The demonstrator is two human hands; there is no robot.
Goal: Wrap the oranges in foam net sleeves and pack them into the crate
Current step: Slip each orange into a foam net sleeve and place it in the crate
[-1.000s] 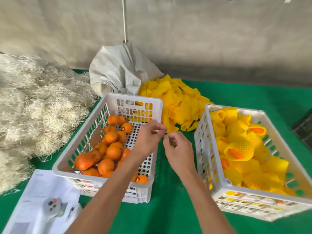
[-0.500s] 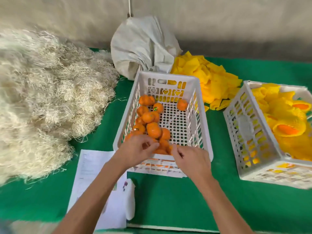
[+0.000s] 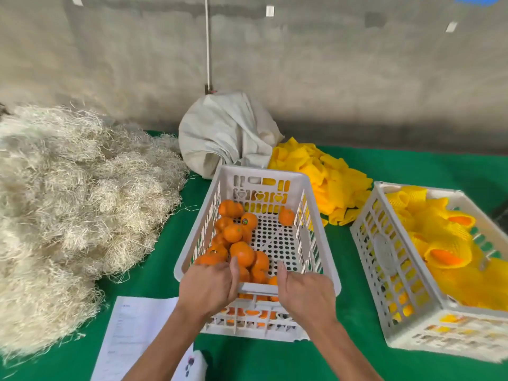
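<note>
Several bare oranges [image 3: 242, 253] lie in the middle white crate [image 3: 308, 188], mostly along its left side. My left hand [image 3: 209, 284] reaches over the near rim, its fingers bent down onto the oranges in the near left corner; whether it holds one is hidden. My right hand [image 3: 305, 291] sits on the near rim, thumb inside the crate and fingers curled over the edge. To the right stands a second white crate [image 3: 376, 243] filled with oranges in yellow foam net sleeves [image 3: 439, 254]. Loose yellow sleeves [image 3: 327, 177] are heaped behind the two crates.
A big pile of pale wood wool [image 3: 68, 204] fills the left of the green table [image 3: 343, 361]. A grey-white sack [image 3: 225, 133] leans on the concrete wall at the back. A printed sheet [image 3: 132, 334] and a white controller [image 3: 195, 364] lie near the front edge.
The view has swung left and tilted up. Both hands came back from between the crates to the middle crate's near rim, the left hand now dipping onto the oranges.
</note>
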